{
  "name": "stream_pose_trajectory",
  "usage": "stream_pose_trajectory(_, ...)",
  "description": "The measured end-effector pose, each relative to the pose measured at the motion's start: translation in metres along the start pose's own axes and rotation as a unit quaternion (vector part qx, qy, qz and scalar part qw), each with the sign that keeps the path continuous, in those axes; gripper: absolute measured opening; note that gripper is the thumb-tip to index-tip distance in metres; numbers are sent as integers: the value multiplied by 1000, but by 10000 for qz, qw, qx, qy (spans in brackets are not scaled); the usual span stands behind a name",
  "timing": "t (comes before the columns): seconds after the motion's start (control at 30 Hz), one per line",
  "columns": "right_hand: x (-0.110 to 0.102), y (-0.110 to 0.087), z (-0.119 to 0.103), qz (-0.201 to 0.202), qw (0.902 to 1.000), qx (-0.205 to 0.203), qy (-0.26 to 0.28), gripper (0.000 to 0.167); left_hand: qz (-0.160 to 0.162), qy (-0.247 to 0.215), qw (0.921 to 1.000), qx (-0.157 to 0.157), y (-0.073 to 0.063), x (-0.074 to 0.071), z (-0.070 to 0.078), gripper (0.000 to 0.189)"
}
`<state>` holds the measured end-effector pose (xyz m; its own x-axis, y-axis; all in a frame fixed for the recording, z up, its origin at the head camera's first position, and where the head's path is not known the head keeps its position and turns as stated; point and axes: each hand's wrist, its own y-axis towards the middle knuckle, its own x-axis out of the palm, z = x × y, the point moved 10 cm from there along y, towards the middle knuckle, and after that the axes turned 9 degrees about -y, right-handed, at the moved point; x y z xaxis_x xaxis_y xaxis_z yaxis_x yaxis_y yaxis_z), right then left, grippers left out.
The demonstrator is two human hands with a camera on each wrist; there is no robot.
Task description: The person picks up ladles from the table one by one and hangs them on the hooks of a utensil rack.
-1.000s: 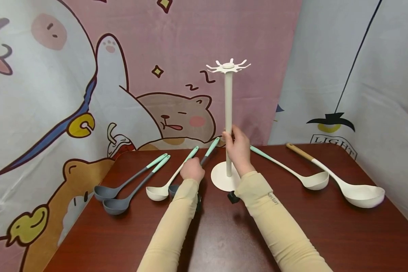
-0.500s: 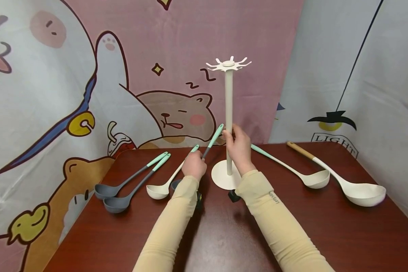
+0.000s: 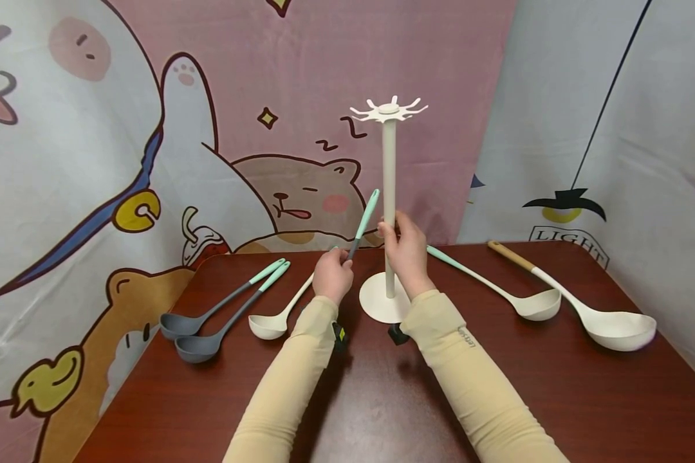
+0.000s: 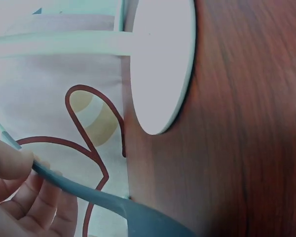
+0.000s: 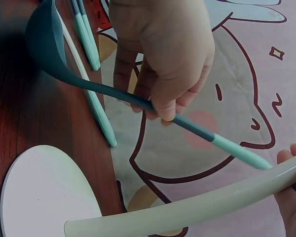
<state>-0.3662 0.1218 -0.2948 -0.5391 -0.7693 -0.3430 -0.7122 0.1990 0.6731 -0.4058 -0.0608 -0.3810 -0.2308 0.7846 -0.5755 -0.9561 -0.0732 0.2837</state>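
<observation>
My left hand (image 3: 333, 276) pinches the dark grey shaft of a ladle (image 5: 111, 91) between thumb and fingers. Its mint-green handle end (image 3: 368, 212) points up, close beside the white post. In the right wrist view the bowl (image 5: 45, 42) hangs at the low end of the shaft. My right hand (image 3: 407, 254) grips the post of a white utensil stand (image 3: 389, 173) partway up. Around the stand's top runs a ring of hooks (image 3: 389, 112), and its round base (image 3: 376, 305) sits on the table. In the head view my left sleeve hides the held ladle's bowl.
Two grey ladles (image 3: 199, 347) with mint handles lie at the left. A white ladle (image 3: 268, 326) lies just left of my left hand. On the right are another white ladle (image 3: 537, 307) and a larger one with a wooden handle (image 3: 620, 332). Patterned cloth (image 3: 301, 77) hangs behind the table (image 3: 376, 399).
My left hand has lifted the grey ladle, its mint handle end rising and tilting more upright next to the post. My right hand keeps its grip on the stand.
</observation>
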Motion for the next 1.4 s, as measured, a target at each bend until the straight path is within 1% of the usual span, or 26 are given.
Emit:
stream_pose_trajectory(0.13, 0, 0, 0, 9, 10000, -18, 16, 18, -46, -487, 9988, -21, 1, -1, 1, 9)
stream_pose_trajectory(0.27, -1, 0, -1, -1, 10000, -35, 14, 19, -31, -905, 9959, -17, 1, -4, 4, 10)
stream_pose_trajectory(0.5, -1, 0, -2, 27, 10000, -63, 10, 17, 80, -1215, 9926, 34, -1, -10, 10, 9)
stream_pose_trajectory(0.67, 0, -1, 0, 11, 10000, -58, 80, 17, 187, -1411, 9896, 218, 0, -13, 13, 10)
stream_pose_trajectory(0.77, 0, -1, 0, 9, 9999, -61, 98, 16, 245, -1638, 9854, 387, 0, -16, 20, 10)
stream_pose_trajectory(0.9, 1, -1, 0, 21, 9999, -90, 83, 16, 320, -2032, 9767, 614, 2, -23, 33, 12)
stream_pose_trajectory(1.07, 1, -1, 0, 20, 9999, -105, 35, 18, 466, -2337, 9677, 826, 6, -31, 47, 13)
stream_pose_trajectory(1.2, 2, 0, 0, 19, 9999, -100, -1, 18, 534, -2509, 9630, 824, 8, -35, 51, 13)
stream_pose_trajectory(1.4, 1, 0, -1, 95, 9998, -148, 10, 17, 586, -2857, 9535, 760, 9, -41, 55, 13)
